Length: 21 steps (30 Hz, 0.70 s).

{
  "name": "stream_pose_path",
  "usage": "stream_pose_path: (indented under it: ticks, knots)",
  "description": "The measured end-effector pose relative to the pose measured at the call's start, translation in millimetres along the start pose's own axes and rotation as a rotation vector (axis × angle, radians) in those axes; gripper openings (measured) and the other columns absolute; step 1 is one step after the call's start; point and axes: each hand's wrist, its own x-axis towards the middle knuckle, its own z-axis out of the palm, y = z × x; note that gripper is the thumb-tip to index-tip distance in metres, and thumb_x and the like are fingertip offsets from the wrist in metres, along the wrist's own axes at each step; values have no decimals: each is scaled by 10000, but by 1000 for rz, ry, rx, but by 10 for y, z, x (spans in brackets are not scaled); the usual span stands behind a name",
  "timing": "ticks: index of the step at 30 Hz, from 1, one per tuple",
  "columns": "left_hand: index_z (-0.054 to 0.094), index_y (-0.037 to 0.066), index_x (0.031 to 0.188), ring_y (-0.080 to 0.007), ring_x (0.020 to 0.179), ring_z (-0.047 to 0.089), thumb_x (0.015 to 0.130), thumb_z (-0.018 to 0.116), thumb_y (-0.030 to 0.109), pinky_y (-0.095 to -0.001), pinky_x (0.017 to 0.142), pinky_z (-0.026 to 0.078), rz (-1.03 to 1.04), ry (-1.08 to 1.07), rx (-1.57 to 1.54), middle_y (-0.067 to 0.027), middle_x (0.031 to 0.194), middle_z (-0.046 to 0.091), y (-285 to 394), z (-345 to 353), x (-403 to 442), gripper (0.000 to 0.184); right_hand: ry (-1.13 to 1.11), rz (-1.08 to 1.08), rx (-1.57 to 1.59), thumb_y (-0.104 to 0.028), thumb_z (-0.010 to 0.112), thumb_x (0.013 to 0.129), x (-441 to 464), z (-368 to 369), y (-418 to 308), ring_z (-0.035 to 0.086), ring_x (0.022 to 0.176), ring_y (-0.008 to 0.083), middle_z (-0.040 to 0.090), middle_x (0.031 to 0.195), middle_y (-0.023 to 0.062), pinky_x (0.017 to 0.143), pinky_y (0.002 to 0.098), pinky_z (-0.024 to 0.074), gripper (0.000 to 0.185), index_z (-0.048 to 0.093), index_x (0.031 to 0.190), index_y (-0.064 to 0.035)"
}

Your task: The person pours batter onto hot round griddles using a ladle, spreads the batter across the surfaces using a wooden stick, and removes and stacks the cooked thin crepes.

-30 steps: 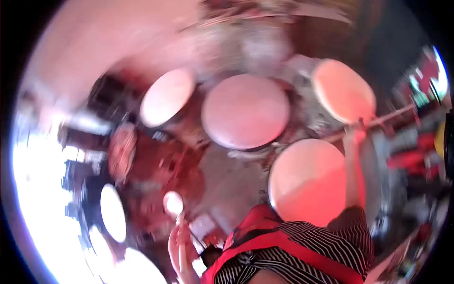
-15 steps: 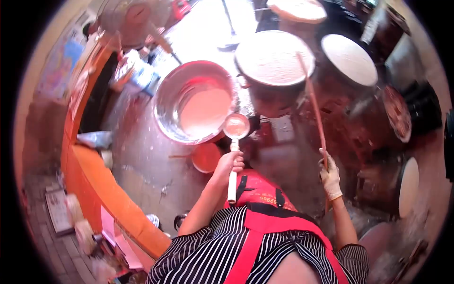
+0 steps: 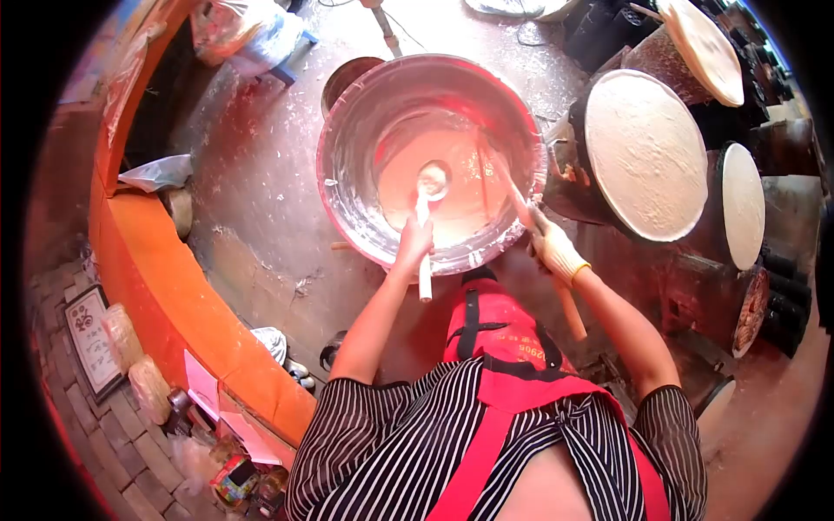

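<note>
My left hand (image 3: 415, 239) is closed round the pale handle of a ladle (image 3: 433, 180). The ladle's bowl is over or in the pinkish-white batter at the bottom of a large metal basin (image 3: 347, 139); I cannot tell whether it touches the batter (image 3: 452, 221). A white glove covers my right hand (image 3: 552, 247), which grips a long wooden stick (image 3: 569, 308). The stick's far end reaches over the basin's right rim into the batter. Both hands are at the near side of the basin.
Right of the basin stands a round griddle (image 3: 647, 156) covered with a pale sheet of batter. Further griddles (image 3: 743, 207) line the right side, and a pale round sheet (image 3: 702, 50) tilts at the back. An orange counter (image 3: 187, 286) curves along the left.
My view has turned toward the basin. The ladle has moved from the basin's near edge to above or into the batter. The stick's far end has gone from the griddle into the basin.
</note>
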Motion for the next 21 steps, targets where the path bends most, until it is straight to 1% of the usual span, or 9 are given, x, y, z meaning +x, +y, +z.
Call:
stream_pose_path:
  ticks: [3, 4, 7, 9, 13, 16, 18, 20, 21]
  knots:
    - [385, -45, 1228, -237, 558, 629, 900, 429, 134, -321, 412, 459, 236, -39, 392, -180, 738, 584, 31, 37, 733, 377, -112, 49, -133, -265, 402, 943, -330, -98, -282, 460, 462, 104, 497, 616, 18, 404, 273, 376, 421, 389, 1355, -176]
    - [395, -42, 1218, -242, 576, 639, 898, 438, 128, -325, 425, 475, 434, 56, 520, -179, 764, 594, -22, 96, 1088, 364, -153, 72, -168, -266, 403, 944, -552, -186, -366, 463, 470, 100, 497, 615, 19, 412, 271, 380, 425, 387, 1360, -179]
    - [420, -40, 1182, -249, 626, 662, 894, 456, 115, -343, 472, 519, 807, 269, 952, -178, 834, 616, 72, 315, 1780, 329, -206, 441, 309, -204, 359, 945, -1086, -365, -501, 366, 406, 68, 494, 652, -9, 326, 219, 291, 462, 295, 1402, -231]
    - [432, -47, 1151, -245, 655, 669, 892, 458, 116, -362, 511, 546, 732, 295, 1332, -177, 870, 622, 351, 427, 1867, 307, -135, 533, 437, -190, 353, 945, -1052, -352, -468, 339, 405, 66, 490, 649, -7, 327, 214, 272, 471, 280, 1408, -233]
    - [422, -69, 1145, -246, 716, 678, 862, 514, 165, -375, 530, 552, 476, 185, 1211, -175, 846, 634, 340, 597, 1817, 379, -157, 408, 450, -154, 347, 947, -597, -130, -199, 368, 444, 75, 472, 656, -6, 347, 228, 311, 507, 226, 1434, -224]
    - [411, -26, 1198, -271, 744, 680, 832, 552, 104, -385, 520, 538, 438, -91, 1100, -198, 808, 636, -501, 674, 2142, 413, -116, 258, 63, -192, 384, 946, -513, -99, 13, 463, 481, 144, 539, 681, 57, 433, 299, 398, 494, 272, 1426, -226]
    - [444, -23, 1106, -228, 623, 642, 828, 530, 50, -346, 446, 487, 345, -573, 1357, -159, 705, 600, -260, 650, 2021, 299, -57, 69, -303, -210, 411, 941, -588, -144, 437, 517, 517, 181, 569, 699, 93, 503, 333, 440, 486, 305, 1415, -220]
    - [464, -13, 960, -181, 518, 577, 824, 502, 15, -307, 388, 427, 3, -863, 1041, -113, 617, 546, -153, 649, 1756, 144, -49, 30, -349, -212, 428, 931, -802, -201, 625, 550, 559, 202, 581, 717, 114, 573, 348, 459, 484, 327, 1404, -194]
    - [467, -4, 860, -156, 473, 530, 822, 486, 7, -287, 367, 394, -252, -854, 606, -86, 581, 510, -141, 593, 1619, 44, -39, -4, -381, -213, 437, 926, -863, -249, 638, 566, 580, 213, 587, 726, 125, 608, 356, 468, 483, 338, 1398, -181]
